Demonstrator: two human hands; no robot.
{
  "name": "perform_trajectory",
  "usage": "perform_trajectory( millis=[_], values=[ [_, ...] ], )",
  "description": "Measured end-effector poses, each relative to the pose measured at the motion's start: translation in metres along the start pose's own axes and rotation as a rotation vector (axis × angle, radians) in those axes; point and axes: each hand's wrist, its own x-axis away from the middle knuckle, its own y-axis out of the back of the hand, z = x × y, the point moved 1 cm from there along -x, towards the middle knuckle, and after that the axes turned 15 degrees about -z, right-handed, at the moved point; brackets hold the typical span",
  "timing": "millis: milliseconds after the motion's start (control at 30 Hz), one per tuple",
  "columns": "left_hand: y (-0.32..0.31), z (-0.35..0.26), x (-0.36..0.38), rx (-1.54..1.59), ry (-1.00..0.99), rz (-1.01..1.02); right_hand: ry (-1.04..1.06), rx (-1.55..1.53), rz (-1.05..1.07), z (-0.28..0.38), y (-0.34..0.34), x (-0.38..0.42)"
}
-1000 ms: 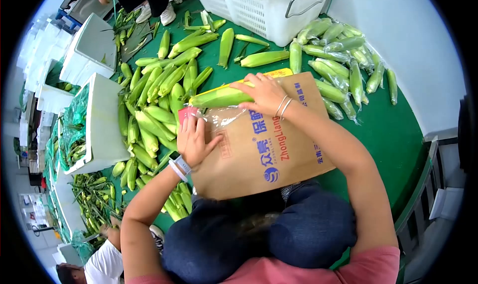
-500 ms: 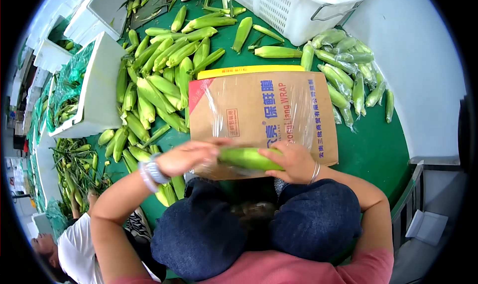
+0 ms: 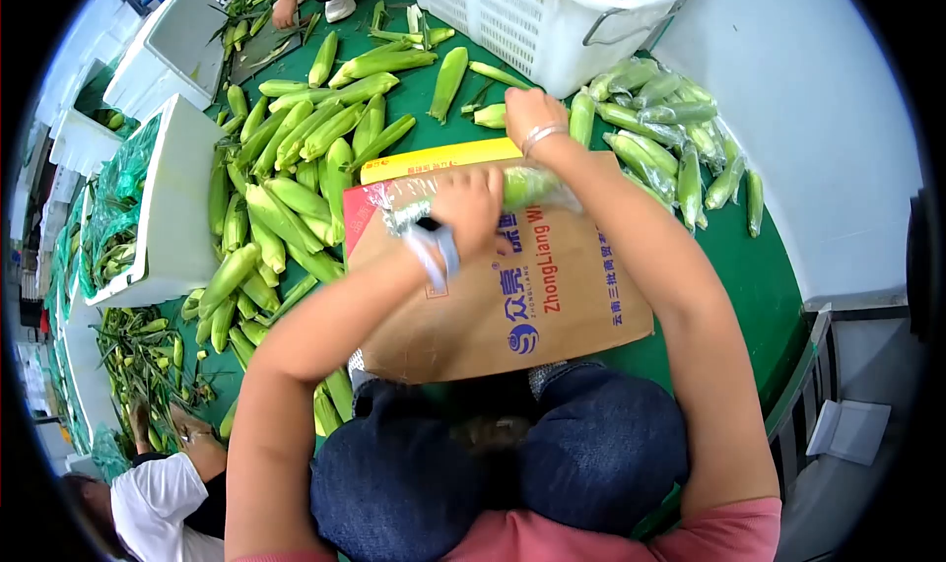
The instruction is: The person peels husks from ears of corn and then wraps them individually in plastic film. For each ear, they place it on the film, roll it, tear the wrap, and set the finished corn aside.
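A cardboard box (image 3: 576,306) lies flat over my knees, with a yellow box edge (image 3: 434,158) showing behind it. Near its far edge my left hand (image 3: 468,207), blurred, has its fingers bent over a green ear of corn (image 3: 527,186) in clear film. Loose film shows on both sides of that hand. Beyond the box, my right hand (image 3: 535,116) is on an unwrapped ear of corn (image 3: 489,116), its fingers curled over the husk; the hand hides the rest of the ear.
Unwrapped corn (image 3: 286,202) is heaped at the left, film-wrapped corn (image 3: 690,148) at the right. A white crate (image 3: 542,30) stands at the back. White foam boxes (image 3: 172,207) line the left side. Another person's hand (image 3: 284,12) is at the top; a person in white (image 3: 163,493) sits lower left.
The ear between my hands has moved from the box's near edge to its far part, under my left hand. My right hand has let go of it and reached forward to another ear.
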Motion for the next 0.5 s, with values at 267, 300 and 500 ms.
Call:
perform_trajectory(
  millis=[267,300,500],
  values=[
    [-0.008,0.013,0.014,0.354,-0.280,0.312,-0.044,-0.053,0.280,-0.018,-0.023,0.012],
    [0.012,0.005,0.027,0.255,-0.322,0.583,-0.047,-0.058,0.285,-0.022,-0.026,0.017],
    [0.041,0.066,0.113,0.876,-0.356,1.550,0.119,-0.309,-0.003,-0.042,-0.061,0.051]
  ],
)
